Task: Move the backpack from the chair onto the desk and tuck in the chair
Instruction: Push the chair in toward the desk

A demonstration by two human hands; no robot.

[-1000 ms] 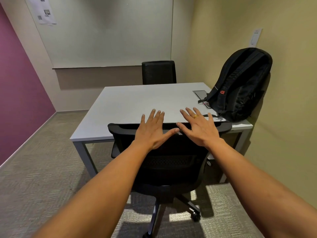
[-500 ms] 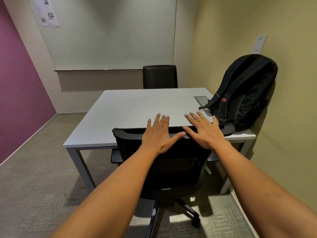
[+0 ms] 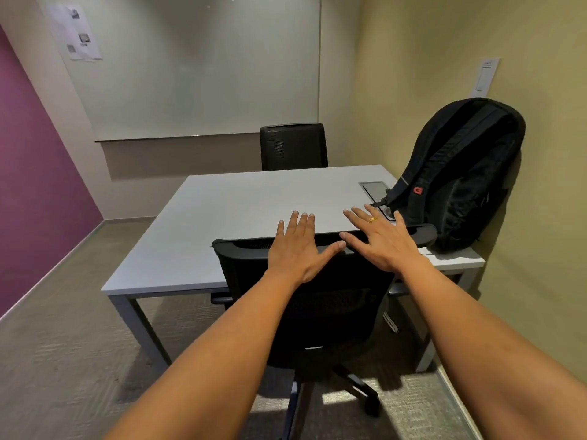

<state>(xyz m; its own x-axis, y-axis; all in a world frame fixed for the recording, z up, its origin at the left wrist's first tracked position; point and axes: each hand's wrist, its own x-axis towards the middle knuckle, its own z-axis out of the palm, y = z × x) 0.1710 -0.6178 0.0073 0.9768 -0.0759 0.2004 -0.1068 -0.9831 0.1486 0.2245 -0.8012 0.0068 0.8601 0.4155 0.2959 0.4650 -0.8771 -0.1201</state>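
A black backpack (image 3: 457, 173) stands upright on the right end of the grey desk (image 3: 241, 214), leaning against the yellow wall. A black mesh office chair (image 3: 317, 306) sits at the desk's near edge, its seat under the top and its backrest rising above the edge. My left hand (image 3: 297, 249) lies flat on the top of the backrest, fingers spread. My right hand (image 3: 382, 239), with a gold ring, rests flat beside it on the same top bar. Neither hand grips anything.
A second black chair (image 3: 293, 146) stands at the desk's far side under a whiteboard (image 3: 197, 68). A cable hatch (image 3: 374, 188) is set into the desk next to the backpack. A purple wall runs along the left, with grey carpet (image 3: 63, 344) between it and the desk.
The chair has rolled forward, further under the desk, with both flat hands staying on its backrest. The view has moved closer to the desk.
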